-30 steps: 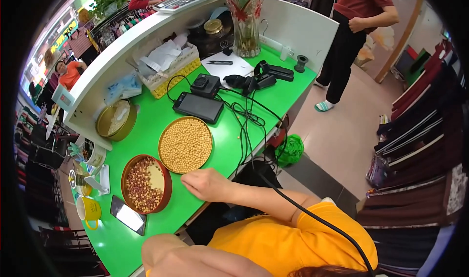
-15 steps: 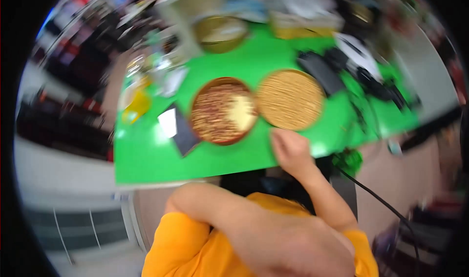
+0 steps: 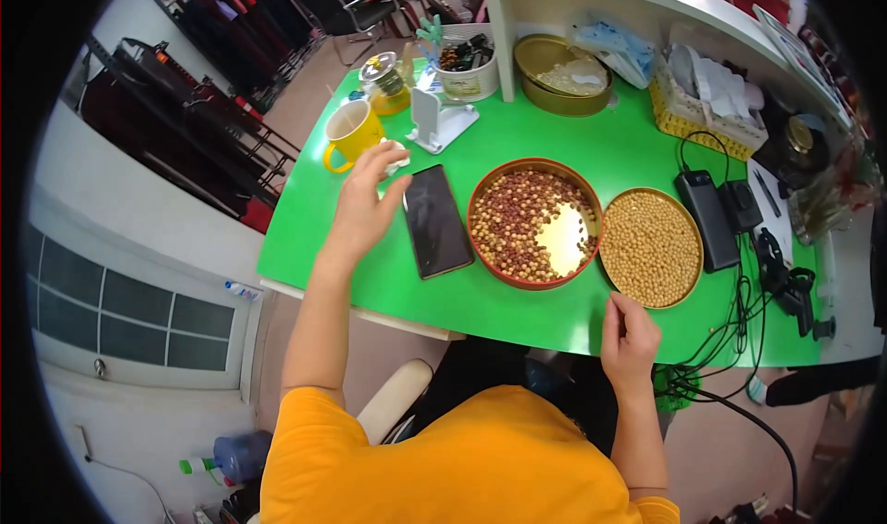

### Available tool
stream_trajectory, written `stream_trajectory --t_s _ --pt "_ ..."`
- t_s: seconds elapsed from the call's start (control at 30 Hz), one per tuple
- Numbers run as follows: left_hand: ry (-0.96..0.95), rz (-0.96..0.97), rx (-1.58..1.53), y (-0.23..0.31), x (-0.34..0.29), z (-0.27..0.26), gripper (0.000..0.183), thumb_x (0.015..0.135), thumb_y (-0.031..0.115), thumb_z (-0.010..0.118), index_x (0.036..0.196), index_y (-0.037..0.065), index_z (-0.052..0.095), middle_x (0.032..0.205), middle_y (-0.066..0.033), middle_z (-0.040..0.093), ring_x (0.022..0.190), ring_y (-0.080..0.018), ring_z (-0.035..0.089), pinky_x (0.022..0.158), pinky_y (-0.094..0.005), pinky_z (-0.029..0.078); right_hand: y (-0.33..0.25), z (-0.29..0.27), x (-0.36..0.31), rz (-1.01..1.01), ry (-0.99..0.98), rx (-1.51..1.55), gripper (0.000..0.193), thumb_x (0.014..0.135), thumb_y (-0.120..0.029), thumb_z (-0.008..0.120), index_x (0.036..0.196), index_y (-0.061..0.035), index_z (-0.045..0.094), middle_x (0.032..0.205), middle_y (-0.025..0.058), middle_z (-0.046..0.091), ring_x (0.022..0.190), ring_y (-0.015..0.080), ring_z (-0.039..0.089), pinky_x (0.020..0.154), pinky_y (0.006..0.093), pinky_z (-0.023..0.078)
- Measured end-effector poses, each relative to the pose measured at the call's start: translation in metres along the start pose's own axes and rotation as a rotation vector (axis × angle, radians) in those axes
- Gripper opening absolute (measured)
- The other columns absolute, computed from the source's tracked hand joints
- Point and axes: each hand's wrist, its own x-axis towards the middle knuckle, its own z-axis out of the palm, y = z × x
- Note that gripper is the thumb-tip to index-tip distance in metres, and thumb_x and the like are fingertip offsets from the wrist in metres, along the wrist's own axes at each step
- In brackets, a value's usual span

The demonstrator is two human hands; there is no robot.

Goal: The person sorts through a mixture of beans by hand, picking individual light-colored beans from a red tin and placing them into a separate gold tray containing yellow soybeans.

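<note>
My left hand (image 3: 363,210) reaches over the left part of the green table, thumb apart from the fingers. Its fingertips are at a crumpled white tissue (image 3: 395,159), between the yellow mug (image 3: 354,128) and a dark phone (image 3: 437,221) lying flat. My right hand (image 3: 632,337) is curled closed at the front edge; whatever is inside it is hidden. Just beyond it sits a shallow round tin (image 3: 650,247) full of pale yellow beans. Left of that, a red-rimmed round tin (image 3: 534,224) holds mixed reddish and tan beans, with its shiny bottom bare at the right.
A white phone stand (image 3: 443,127), a glass teapot (image 3: 384,84) and a white basket (image 3: 466,73) stand at the back left. A gold tin (image 3: 565,90) and a yellow basket (image 3: 707,117) are under the shelf. A black power adapter (image 3: 707,221) and tangled cables lie right.
My left arm has swung from across my body out to the tissue by the mug. My right hand stays closed near the bean tin. The view has shifted and sharpened.
</note>
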Motion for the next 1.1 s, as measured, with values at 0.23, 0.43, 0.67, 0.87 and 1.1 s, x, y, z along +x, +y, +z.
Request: stream_trajectory --t_s 0.23,0.43,0.67,0.87,1.1 --pt "-0.527 0.290 -0.147 0.057 0.044 0.078 0.015 0.084 0.006 0.069 0.098 0.000 0.068 0.099 -0.0164 0.068 0.098 -0.0346 0.064 0.084 -0.0418 0.053 0.010 0.015 0.004 -0.035 0.028 -0.048 0.009 0.089 0.004 0.066 0.098 0.0048 0.066 0.074 0.0129 0.064 0.058 0.0211 0.059 0.054 0.0308 0.046" --pt "-0.773 0.417 0.047 0.054 0.049 0.111 0.012 0.082 0.006 0.070 0.092 0.000 0.067 0.096 -0.0150 0.067 0.098 -0.0342 0.063 0.084 -0.0423 0.052 0.011 0.017 0.006 -0.007 0.022 -0.056 0.009 0.088 0.005 0.066 0.097 0.0041 0.066 0.072 0.0123 0.063 0.057 0.0205 0.059 0.052 0.0306 0.045" --pt "-0.667 0.479 0.151 0.058 0.044 0.118 0.011 0.081 0.008 0.071 0.088 0.001 0.067 0.094 -0.0146 0.066 0.096 -0.0337 0.064 0.084 -0.0437 0.052 0.012 0.015 0.007 -0.033 0.039 -0.047 0.010 0.087 0.005 0.067 0.097 0.0039 0.066 0.072 0.0130 0.064 0.056 0.0218 0.059 0.051 0.0309 0.044" --pt "-0.610 0.471 0.121 0.067 0.038 0.118 0.010 0.082 0.009 0.070 0.087 0.001 0.067 0.094 -0.0142 0.066 0.096 -0.0343 0.064 0.084 -0.0441 0.052 0.009 0.011 0.007 -0.030 0.027 -0.037 0.010 0.087 0.005 0.068 0.097 0.0036 0.066 0.073 0.0133 0.064 0.057 0.0225 0.060 0.052 0.0314 0.045" --pt "-0.725 0.491 0.198 0.085 0.039 0.133 0.011 0.086 0.011 0.066 0.087 0.001 0.066 0.094 -0.0144 0.066 0.096 -0.0349 0.064 0.085 -0.0450 0.052 0.010 0.006 0.011 -0.054 0.060 -0.030 0.010 0.087 0.005 0.068 0.096 0.0033 0.066 0.073 0.0135 0.065 0.058 0.0235 0.061 0.052 0.0323 0.045"
